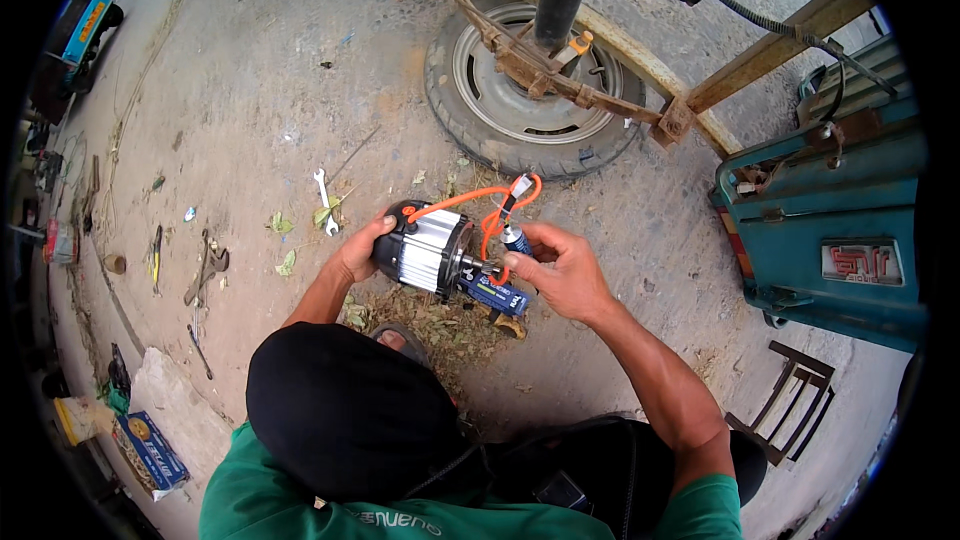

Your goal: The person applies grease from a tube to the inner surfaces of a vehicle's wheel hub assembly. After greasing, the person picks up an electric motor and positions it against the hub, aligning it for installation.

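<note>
A wrench point(323, 187) lies on the ground point(260, 140); the left hand point(362, 248) curls round the rear of the silver motor point(425, 258), presumably steadying it between both hands; its orange cable point(460, 199) loops above; a blue box point(505, 299) sits just below the shaft point(484, 265); the right hand point(562, 270) pinches a small tube point(515, 240), likely for fine control.

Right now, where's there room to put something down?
Mostly bare ground lies between the right hand and the teal panel, and left of the wheel, beyond the wrench. It's crowded around the motor: blue box and leaves nearby.
</note>
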`<action>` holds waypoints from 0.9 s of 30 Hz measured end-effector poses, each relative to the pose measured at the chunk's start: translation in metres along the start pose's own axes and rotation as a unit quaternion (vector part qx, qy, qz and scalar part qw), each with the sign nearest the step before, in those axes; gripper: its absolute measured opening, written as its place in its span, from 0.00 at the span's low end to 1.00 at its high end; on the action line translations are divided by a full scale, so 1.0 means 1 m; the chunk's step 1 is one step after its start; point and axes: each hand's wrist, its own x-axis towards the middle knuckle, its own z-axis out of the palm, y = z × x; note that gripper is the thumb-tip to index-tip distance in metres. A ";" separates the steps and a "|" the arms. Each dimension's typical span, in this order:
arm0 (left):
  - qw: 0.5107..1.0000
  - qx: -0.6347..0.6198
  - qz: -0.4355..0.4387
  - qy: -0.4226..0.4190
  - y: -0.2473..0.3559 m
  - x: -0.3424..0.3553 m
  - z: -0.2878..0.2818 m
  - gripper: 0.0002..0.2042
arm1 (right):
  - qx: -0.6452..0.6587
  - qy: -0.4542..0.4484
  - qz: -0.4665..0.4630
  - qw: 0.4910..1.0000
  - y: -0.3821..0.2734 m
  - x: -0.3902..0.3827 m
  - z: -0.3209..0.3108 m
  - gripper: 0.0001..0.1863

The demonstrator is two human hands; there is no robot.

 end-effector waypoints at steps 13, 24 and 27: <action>1.000 -0.014 -0.004 -0.005 0.004 0.013 0.006 0.32 | -0.222 0.101 -0.264 0.933 -0.136 0.009 -0.079 0.22; 0.996 0.000 -0.091 0.022 0.016 0.030 0.011 0.25 | 0.110 0.073 -0.043 0.990 -0.165 0.001 -0.075 0.26; 0.988 0.052 -0.129 0.061 0.025 0.030 0.017 0.27 | 0.015 0.112 -0.051 0.992 -0.168 -0.006 -0.075 0.26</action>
